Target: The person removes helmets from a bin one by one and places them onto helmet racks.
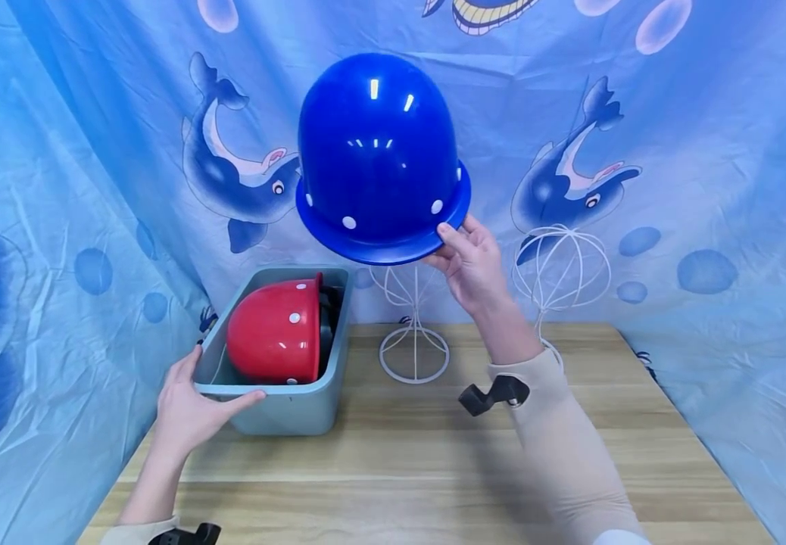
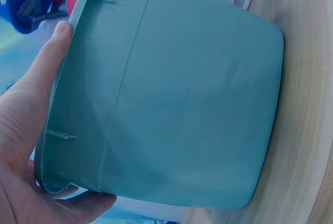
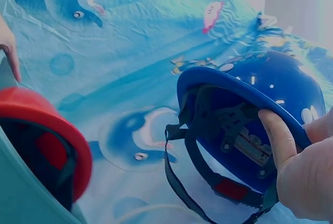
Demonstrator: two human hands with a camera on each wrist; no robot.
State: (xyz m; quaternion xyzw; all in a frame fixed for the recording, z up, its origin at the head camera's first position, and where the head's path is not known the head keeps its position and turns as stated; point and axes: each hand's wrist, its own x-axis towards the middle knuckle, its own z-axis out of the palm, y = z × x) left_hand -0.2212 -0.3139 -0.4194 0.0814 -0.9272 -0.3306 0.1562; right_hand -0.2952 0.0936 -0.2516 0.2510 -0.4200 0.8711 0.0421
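A shiny blue hard hat [image 1: 375,144] is held up above the table in my right hand [image 1: 471,265], which pinches its brim between thumb and fingers. The right wrist view shows the hat's inside, with dark straps [image 3: 195,153] hanging below it. My left hand [image 1: 191,405] grips the near left corner of a grey-green plastic bin [image 1: 291,412], its thumb along the front rim and its fingers round the left side. Inside the bin a red hard hat [image 1: 270,333] lies on its side, opening to the right. The left wrist view shows mostly the bin's outer wall [image 2: 182,99].
Behind the raised hat stands a white wire stand [image 1: 415,356], its top partly hidden. Another wire stand [image 1: 562,272] is at the right, partly behind my right forearm. A blue dolphin-print curtain [image 1: 706,166] surrounds the wooden table [image 1: 393,469].
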